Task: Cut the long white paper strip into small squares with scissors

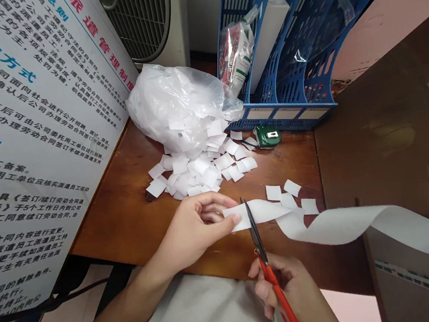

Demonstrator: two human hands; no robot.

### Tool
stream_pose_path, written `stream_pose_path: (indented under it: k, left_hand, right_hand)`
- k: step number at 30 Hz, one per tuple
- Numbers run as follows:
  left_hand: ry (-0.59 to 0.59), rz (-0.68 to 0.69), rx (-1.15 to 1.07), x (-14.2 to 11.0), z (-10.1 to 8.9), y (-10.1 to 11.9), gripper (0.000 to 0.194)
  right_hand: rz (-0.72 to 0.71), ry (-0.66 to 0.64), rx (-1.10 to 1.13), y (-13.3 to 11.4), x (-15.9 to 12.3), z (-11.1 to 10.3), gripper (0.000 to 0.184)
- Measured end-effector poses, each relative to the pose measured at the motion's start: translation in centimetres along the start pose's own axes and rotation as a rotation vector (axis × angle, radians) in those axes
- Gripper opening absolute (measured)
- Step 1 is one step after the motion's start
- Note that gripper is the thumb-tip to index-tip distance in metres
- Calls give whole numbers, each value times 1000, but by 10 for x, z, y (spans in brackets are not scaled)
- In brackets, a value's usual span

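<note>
Brown worktop (120, 213) lies under the left hand (191, 231), pinching a paper strip (264, 210); the right hand (301, 288) holds scissors (272, 278). If the strip slips, blades (257, 233) could nip the thumb (225, 226).

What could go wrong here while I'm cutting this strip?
The left thumb lies on the white strip close to the open blades of the scissors, so a slip might nick it. The rest of the strip trails off to the right in loose curls, and a tug there could pull the cut crooked. Also, the small cut pieces are loose beside the plastic bag, so a bump might scatter them.
</note>
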State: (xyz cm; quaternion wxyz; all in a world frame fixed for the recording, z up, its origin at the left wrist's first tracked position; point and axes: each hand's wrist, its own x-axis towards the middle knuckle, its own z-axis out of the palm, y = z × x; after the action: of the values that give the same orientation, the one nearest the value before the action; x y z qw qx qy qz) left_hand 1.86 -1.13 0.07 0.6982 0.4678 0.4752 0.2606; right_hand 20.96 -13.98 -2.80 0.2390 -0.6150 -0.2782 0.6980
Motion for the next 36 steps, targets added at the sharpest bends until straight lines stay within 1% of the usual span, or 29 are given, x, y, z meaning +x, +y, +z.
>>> stream_pose_path:
  k: [5, 13, 18, 22, 24, 26, 28, 29, 31, 34, 36]
  left_hand:
    - [-6, -18, -5, 1, -1, 0, 23]
    - [-13, -29, -21, 5, -3, -5, 23]
    - [-19, -22, -19, 5, -4, -6, 22]
    - [20, -19, 21, 4, -4, -4, 22]
    - [56, 8, 45, 3, -6, -2, 23]
    - [100, 56, 84, 2, -11, 0, 24]
    - [140, 97, 144, 3, -16, 1, 25]
    - [149, 111, 175, 4, -19, 2, 25]
    - [156, 136, 233, 6, -22, 2, 25]
    - [149, 182, 306, 9, -23, 1, 21]
    - [138, 213, 340, 10, -23, 0, 21]
  right_hand:
    - [28, -6, -32, -3, 1, 0, 44]
    - [16, -27, 14, 7, 3, -2, 47]
    - [81, 31, 13, 7, 5, 3, 47]
    - [112, 70, -44, 5, 6, 7, 45]
    - [55, 173, -165, 4, 5, 7, 44]
    - [-50, 349, -391, 4, 4, 4, 45]
    - [-174, 487, -622, 6, 4, -2, 39]
    - [-235, 515, -702, 7, 4, -5, 32]
    - [-367, 517, -808, 12, 6, -11, 19]
    - [-545, 524, -906, 16, 11, -15, 25]
    - [-644, 543, -954, 12, 12, -15, 25]
